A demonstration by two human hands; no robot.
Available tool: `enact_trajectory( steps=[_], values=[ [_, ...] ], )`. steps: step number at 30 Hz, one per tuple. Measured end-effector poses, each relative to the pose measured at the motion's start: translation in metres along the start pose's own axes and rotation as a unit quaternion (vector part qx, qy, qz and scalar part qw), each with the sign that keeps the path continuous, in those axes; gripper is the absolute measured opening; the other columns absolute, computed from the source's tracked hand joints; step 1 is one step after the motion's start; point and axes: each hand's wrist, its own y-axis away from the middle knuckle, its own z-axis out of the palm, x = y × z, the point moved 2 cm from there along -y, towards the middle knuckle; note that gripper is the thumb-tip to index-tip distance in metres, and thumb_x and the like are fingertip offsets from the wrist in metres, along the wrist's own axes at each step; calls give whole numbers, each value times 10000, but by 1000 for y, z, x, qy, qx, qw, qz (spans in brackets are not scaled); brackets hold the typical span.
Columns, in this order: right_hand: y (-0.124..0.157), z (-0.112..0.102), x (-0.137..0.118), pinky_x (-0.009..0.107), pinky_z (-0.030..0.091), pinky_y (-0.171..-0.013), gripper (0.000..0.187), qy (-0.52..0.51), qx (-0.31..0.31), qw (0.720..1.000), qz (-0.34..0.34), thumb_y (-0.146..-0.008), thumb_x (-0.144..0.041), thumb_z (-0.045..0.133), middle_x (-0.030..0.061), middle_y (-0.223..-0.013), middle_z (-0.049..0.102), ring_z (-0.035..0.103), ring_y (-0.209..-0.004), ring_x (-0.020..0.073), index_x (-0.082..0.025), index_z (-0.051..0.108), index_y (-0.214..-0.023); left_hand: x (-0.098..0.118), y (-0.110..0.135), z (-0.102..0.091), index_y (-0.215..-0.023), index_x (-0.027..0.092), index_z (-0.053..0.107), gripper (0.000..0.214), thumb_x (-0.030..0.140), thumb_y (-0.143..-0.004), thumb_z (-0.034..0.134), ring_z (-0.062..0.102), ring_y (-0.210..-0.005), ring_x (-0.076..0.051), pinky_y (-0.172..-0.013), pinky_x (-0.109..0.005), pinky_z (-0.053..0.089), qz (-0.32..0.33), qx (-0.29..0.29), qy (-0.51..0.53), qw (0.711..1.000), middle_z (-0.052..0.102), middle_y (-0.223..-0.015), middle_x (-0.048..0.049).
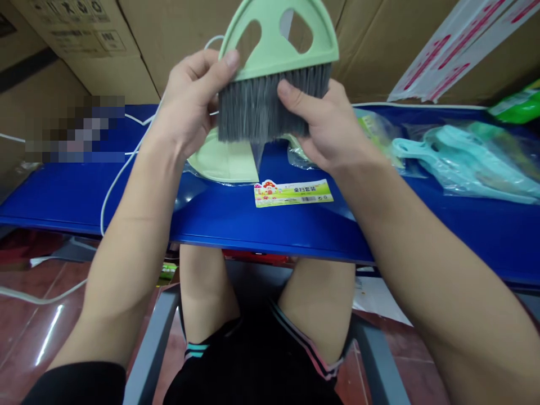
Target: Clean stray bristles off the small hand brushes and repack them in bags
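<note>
Raised above the table is a pale green hand brush (291, 62) with grey bristles, its bristles pointing down. My left hand (198, 90) grips the brush's left edge, thumb on the green body. My right hand (320, 118) is closed around the bristles at the right side, thumb across their front. Behind and below the brush lies a pale green dustpan (228, 160) in clear plastic, partly hidden. A printed paper label (294, 193) with a mushroom picture lies flat near the table's front edge.
On the blue table (270, 233), bagged turquoise brush-and-dustpan pieces (464, 157) lie to the right, with a green package (518, 104) behind them. A white cable (126, 169) crosses the left side. Cardboard boxes (169, 34) stand along the back.
</note>
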Motion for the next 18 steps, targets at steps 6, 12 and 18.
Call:
enact_trajectory(
  steps=[6, 12, 18],
  values=[
    [1, 5, -12, 470, 629, -888, 402, 14, 27, 999, 12, -750, -597, 634, 32, -1228, 745, 664, -1242, 282, -370, 640, -1081, -2, 5, 6, -1006, 268, 790, 258, 497, -892, 826, 689, -1049, -281, -988, -489, 627, -18, -73, -11, 997, 776, -1088, -52],
    [7, 11, -17, 466, 629, -839, 413, 42, -13, 998, 32, -720, -633, 651, 45, -1081, 753, 683, -1157, 290, -370, 652, -1039, -3, 8, 7, -1024, 229, 777, 352, 458, -794, 911, 671, -1298, -416, -1214, -680, 505, -77, -83, 30, 993, 795, -1095, -100],
    [9, 13, -15, 420, 636, -869, 353, -4, -37, 999, 14, -717, -619, 701, 32, -1162, 755, 690, -1154, 257, -335, 643, -919, -4, 11, 10, -989, 186, 770, 257, 329, -791, 851, 608, -1446, -401, -1218, -626, 513, -69, -130, 71, 987, 821, -1135, -81]
  ],
)
